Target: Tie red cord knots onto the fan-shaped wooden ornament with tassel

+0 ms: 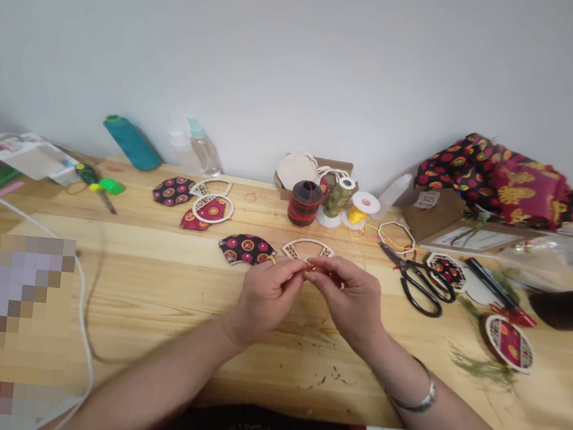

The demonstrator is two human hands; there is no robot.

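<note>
Two hands meet right in front of us, fingertips nearly touching above the surface (169, 292). Our left hand (265, 300) pinches from one side, our right hand (352, 301) from the other, and between them sits a tiny red-and-gold piece (311, 267), mostly covered by the fingers, so we can't tell its full shape. Both grips are narrow, thumbs pressed toward the forefingers.

Just beyond our fingers lies the pale fan-shaped frame (309, 242), its lower part hidden by the hands. Over to its left we've got the fan-shaped fabric piece (244, 249), dark with round motifs, close to our left hand. Farther back stand the black-and-red thread spool (303, 204), the green thread spool (336, 199) and the yellow thread spool (358, 214), side by side.

Out on our right, the black-handled scissors (409, 269) lie apart from the right hand, and past them come the dark marker (492, 284) and, nearer to us, the round framed ornament (510, 343). A silver bracelet (424, 396) circles our right wrist.
</note>
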